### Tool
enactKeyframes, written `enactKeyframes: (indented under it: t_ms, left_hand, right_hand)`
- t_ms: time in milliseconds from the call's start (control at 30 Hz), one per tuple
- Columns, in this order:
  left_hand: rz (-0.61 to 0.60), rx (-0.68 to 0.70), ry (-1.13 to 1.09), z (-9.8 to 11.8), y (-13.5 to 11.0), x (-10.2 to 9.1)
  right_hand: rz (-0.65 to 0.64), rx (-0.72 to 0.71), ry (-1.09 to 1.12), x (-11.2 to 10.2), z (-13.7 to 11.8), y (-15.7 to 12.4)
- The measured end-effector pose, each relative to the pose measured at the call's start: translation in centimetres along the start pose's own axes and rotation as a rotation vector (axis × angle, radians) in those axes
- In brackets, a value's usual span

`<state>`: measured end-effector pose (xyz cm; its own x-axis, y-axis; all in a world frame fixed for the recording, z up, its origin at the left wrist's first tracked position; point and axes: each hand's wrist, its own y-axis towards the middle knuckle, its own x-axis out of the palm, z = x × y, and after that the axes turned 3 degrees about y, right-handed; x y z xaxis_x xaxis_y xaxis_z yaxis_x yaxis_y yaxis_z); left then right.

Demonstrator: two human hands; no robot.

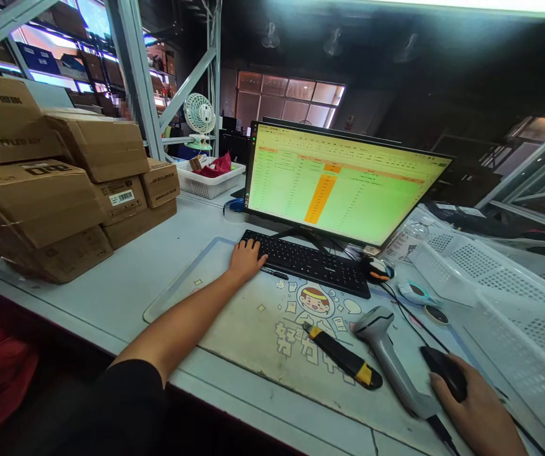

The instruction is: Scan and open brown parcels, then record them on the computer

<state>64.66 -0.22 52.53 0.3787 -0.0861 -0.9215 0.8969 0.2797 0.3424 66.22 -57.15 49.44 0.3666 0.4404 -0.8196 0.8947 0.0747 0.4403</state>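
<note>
My left hand (245,259) rests with fingers spread on the left end of a black keyboard (310,263). My right hand (479,405) is wrapped over a black computer mouse (445,370) at the lower right. Left of the mouse lies a grey barcode scanner (391,361), its cable running toward the front edge. A black and yellow utility knife (341,354) lies beside the scanner on a printed desk mat (253,329). A black pen (274,273) lies just below the keyboard, close to my left hand. Behind it, a monitor (339,183) shows a spreadsheet with an orange column.
Cardboard boxes (30,202) are stacked on the left of the table. White perforated baskets (505,297) fill the right side. A white basket with red cloth (210,180) stands at the back, near a small fan (199,114). A tape roll (235,210) sits left of the monitor.
</note>
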Motion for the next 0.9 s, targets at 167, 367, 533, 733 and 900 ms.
enactKeyframes:
  t_ms: [167, 367, 533, 733, 900]
  left_hand:
    - [-0.003, -0.003, 0.01, 0.0, 0.0, 0.2]
    - [0.004, -0.001, 0.026, -0.1, 0.1, 0.4]
    - [-0.003, 0.001, 0.026, 0.0, 0.0, 0.1]
    - [-0.009, -0.002, 0.039, 0.1, -0.1, -0.2]
    - [-0.03, -0.007, 0.055, 0.3, -0.1, -0.5]
  right_hand:
    - [-0.029, 0.036, -0.001, -0.1, -0.4, 0.0]
    - [-0.008, 0.025, 0.011, -0.1, -0.5, -0.1]
    - [-0.039, 0.026, -0.002, -0.4, -0.9, -0.2]
    - [-0.006, -0.018, 0.075, -0.3, -1.1, -0.3]
    - [-0.025, -0.074, 0.085, -0.2, -0.8, -0.3]
